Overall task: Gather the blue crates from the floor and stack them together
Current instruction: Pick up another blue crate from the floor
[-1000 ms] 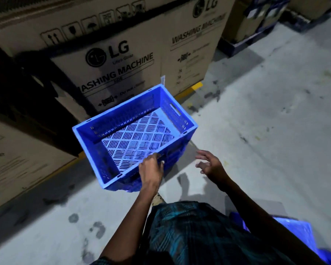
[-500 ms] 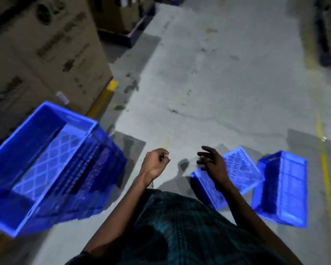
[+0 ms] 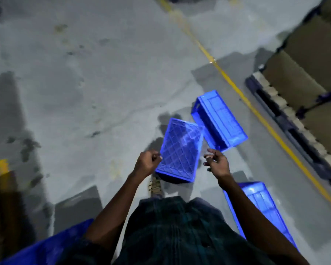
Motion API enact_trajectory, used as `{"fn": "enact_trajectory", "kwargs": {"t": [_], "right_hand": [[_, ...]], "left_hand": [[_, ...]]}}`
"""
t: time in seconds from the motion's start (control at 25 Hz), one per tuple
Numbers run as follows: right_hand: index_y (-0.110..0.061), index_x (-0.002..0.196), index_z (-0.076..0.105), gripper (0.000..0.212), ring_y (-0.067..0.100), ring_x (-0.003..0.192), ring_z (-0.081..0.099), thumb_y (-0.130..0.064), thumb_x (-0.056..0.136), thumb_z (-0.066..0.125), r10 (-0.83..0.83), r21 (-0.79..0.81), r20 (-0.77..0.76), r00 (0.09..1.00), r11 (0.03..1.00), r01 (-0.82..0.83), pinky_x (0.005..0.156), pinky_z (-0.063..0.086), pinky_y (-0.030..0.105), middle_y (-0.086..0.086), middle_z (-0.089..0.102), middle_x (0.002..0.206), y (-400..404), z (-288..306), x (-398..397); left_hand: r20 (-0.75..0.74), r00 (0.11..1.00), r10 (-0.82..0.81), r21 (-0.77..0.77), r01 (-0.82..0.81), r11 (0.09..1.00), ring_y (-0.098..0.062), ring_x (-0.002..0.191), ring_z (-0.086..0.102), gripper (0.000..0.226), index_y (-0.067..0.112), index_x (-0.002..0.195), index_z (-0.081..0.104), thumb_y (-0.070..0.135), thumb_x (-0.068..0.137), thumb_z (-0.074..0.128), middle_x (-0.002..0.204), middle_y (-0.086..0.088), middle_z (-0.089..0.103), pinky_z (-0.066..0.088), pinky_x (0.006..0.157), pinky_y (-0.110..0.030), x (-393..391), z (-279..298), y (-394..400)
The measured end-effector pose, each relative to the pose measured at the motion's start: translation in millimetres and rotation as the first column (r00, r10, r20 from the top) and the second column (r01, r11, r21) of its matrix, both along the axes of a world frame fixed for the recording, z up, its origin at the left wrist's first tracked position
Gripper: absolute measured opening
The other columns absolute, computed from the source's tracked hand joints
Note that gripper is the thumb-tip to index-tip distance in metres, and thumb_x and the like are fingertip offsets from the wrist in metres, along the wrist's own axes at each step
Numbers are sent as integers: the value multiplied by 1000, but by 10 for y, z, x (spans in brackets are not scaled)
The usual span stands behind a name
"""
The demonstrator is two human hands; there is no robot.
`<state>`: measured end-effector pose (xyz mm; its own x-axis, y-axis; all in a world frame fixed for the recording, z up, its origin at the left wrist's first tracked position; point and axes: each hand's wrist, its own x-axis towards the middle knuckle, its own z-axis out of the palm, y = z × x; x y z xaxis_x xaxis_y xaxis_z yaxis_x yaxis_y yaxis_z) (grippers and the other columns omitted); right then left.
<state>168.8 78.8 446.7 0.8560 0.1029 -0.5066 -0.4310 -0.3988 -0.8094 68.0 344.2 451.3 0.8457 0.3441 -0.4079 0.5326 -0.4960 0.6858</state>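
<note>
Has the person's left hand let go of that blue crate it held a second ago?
Yes. The left hand now hangs curled and holding nothing, beside an overturned crate on the concrete floor, near the yellow line.

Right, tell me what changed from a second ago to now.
The left hand let go of the crate stack's rim; the stack is now only a blue edge at bottom left. The view swung right to three loose crates: one between the hands, one beyond it, one under the right arm. Both hands now hold nothing, the left curled. The right hand stayed empty.
</note>
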Motion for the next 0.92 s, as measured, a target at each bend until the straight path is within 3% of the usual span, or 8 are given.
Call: {"fn": "enact_trajectory", "kwargs": {"t": [0.2,0.36,0.48,0.56,0.68,0.76,0.84,0.92], "right_hand": [[-18,119,56,28,22,72,66,-5,94,52,-89,-134,-152,984,989,69,56,45,28,8,69,100,-337,-241,264],[-23,114,60,32,24,78,67,-14,85,55,-9,-173,-308,951,984,-47,58,48,31,8,72,102,-387,-902,691],[-41,88,61,26,24,86,65,-27,69,52,130,-190,-358,925,959,-208,72,51,40,1,71,98,-354,-1686,1151],[-38,81,58,16,24,87,60,-28,70,52,256,-204,-358,898,917,-343,81,51,46,6,67,101,-286,-2299,1475],[-12,110,63,27,31,92,66,-15,84,64,260,-300,-348,901,879,-370,85,50,41,14,68,99,-221,-3473,1893],[-4,124,58,38,34,100,66,-9,87,65,252,-363,-340,906,854,-374,87,48,39,20,69,105,-177,-4235,2010],[-2,124,57,41,34,98,65,-14,86,66,243,-369,-398,885,840,-397,85,49,39,22,67,107,-98,-4718,1932],[-5,108,63,38,28,88,64,-25,77,68,171,-293,-493,853,891,-348,79,51,40,18,67,98,-171,-5224,1731]], "left_hand": [[-195,969,-153,-30,150,988,-24,94,68,22,9,106,72,21,87,70,99,-12,74,45,75,-27,830,-453,-60],[-340,939,-47,-34,38,999,-27,98,69,21,14,103,72,28,87,70,99,-12,75,47,80,-29,1321,-1053,-59],[-391,916,92,-17,-107,994,-28,96,70,20,11,102,73,24,87,70,95,-13,75,46,80,-27,1606,-1804,-78],[-404,895,187,3,-203,979,-29,96,70,20,8,104,72,20,88,70,95,-15,75,46,80,-27,1748,-2452,-76],[-446,846,293,6,-325,946,-32,97,69,28,5,114,68,18,89,70,99,-20,74,47,85,-30,1881,-3588,-141],[-472,816,334,37,-360,932,-34,104,66,36,4,120,64,20,89,70,109,-22,70,48,90,-35,1885,-4333,-183],[-475,802,362,152,-331,931,-37,115,61,45,10,125,59,30,86,70,120,-21,65,48,97,-44,1791,-4896,-196],[-558,727,400,282,-286,916,-42,121,54,56,11,128,52,43,84,68,125,-20,59,45,100,-52,1641,-5375,-234]]}}
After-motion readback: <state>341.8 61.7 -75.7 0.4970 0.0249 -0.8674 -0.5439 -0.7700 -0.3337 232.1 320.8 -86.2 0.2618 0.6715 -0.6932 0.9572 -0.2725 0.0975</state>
